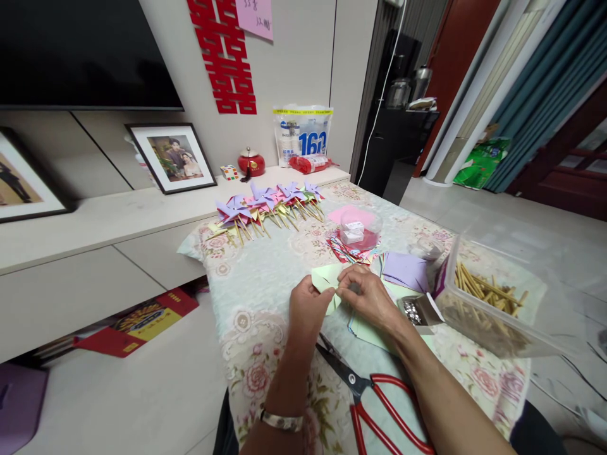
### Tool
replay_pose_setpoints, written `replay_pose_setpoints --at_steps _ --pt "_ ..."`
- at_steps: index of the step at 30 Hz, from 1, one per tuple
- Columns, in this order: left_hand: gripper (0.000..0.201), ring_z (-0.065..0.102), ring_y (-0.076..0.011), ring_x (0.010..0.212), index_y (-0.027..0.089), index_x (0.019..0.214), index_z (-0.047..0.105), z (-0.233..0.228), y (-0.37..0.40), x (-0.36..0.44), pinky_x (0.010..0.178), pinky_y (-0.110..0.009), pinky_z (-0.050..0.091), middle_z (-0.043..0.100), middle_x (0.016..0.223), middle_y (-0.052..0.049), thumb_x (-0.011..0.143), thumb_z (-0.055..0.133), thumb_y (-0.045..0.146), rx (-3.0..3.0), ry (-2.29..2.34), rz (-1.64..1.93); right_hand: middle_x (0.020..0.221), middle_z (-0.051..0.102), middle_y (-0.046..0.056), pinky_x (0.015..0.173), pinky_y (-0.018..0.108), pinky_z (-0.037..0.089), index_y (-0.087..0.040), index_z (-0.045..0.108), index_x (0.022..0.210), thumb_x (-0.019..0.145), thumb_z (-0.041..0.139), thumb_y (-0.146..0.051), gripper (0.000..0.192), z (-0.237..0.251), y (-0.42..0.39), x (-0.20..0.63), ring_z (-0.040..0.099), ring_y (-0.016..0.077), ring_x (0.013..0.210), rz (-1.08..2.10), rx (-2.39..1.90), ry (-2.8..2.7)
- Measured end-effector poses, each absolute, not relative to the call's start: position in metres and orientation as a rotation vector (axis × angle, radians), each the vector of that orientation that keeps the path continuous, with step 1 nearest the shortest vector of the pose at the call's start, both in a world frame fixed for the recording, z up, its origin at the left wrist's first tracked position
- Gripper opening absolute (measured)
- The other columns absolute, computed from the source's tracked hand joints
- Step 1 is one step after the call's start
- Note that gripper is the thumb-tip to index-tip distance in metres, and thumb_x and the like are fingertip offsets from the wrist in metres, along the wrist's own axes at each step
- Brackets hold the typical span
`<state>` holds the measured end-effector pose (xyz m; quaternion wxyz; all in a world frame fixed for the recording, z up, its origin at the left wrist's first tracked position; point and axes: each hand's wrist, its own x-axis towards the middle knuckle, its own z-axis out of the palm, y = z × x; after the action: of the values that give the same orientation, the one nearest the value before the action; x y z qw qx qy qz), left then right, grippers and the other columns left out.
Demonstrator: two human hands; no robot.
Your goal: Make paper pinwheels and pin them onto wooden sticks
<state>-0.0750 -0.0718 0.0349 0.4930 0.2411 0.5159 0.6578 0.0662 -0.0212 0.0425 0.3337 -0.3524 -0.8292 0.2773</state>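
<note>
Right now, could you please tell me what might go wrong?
The pale green paper might tear where the left hand and right hand pinch it. The red-handled scissors lie near the left forearm, so their tips could nick it. A bump from the right wrist could spill the open box of silvery pieces.

A floral-clothed table (pixel 258 272) carries paper pinwheels (pixel 262 197) in a row along its far side. Red-handled scissors (pixel 360 385) lie at the near side; just beyond are green sheets (pixel 372 333), then purple sheets (pixel 405 270). A clear tub (pixel 488 328) stands at right, and pink paper (pixel 342 215) lies near the pinwheels.
</note>
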Motion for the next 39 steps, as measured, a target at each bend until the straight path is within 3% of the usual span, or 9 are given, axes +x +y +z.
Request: replay_pose_setpoints --at_steps 10,18,23,39 --pt "0.023 0.069 -0.0195 0.064 0.016 0.077 0.068 0.027 -0.071 -0.074 0.063 -0.028 0.053 0.075 0.069 -0.003 0.054 0.071 0.017 0.697 1.306 1.582 0.088 0.067 0.007 0.082 0.037 0.043 -0.020 0.060 0.068 0.078 0.063 -0.011 0.014 0.042 -0.022 0.066 0.059 0.0238 0.088 0.746 -0.929 -2.168" --pt "0.035 0.074 -0.0229 0.078 0.014 0.089 0.071 0.043 -0.075 -0.073 0.068 -0.028 0.055 0.080 0.087 -0.008 0.053 0.073 0.013 0.512 1.260 1.608 0.096 0.066 0.009 0.086 0.039 0.043 -0.019 0.064 0.070 0.081 0.064 -0.022 0.012 0.050 -0.024 0.066 0.061 0.0250 0.095 0.891 -0.923 -2.068" --pt "0.039 0.075 -0.0236 0.078 0.013 0.092 0.072 0.045 -0.077 -0.072 0.068 -0.028 0.056 0.080 0.088 -0.009 0.053 0.078 0.013 0.465 1.186 1.626 0.103 0.065 0.009 0.090 0.041 0.042 -0.020 0.065 0.070 0.080 0.065 -0.024 0.010 0.048 -0.023 0.067 0.060 0.0259 0.101 0.907 -0.930 -2.025" --pt "0.044 0.072 -0.0201 0.069 0.012 0.096 0.073 0.034 -0.078 -0.075 0.067 -0.029 0.057 0.080 0.087 -0.009 0.054 0.085 0.019 0.525 1.153 1.590 0.097 0.066 0.007 0.086 0.038 0.044 -0.020 0.063 0.067 0.077 0.061 -0.017 0.010 0.049 -0.023 0.068 0.062 0.0237 0.095 0.856 -0.910 -2.041"
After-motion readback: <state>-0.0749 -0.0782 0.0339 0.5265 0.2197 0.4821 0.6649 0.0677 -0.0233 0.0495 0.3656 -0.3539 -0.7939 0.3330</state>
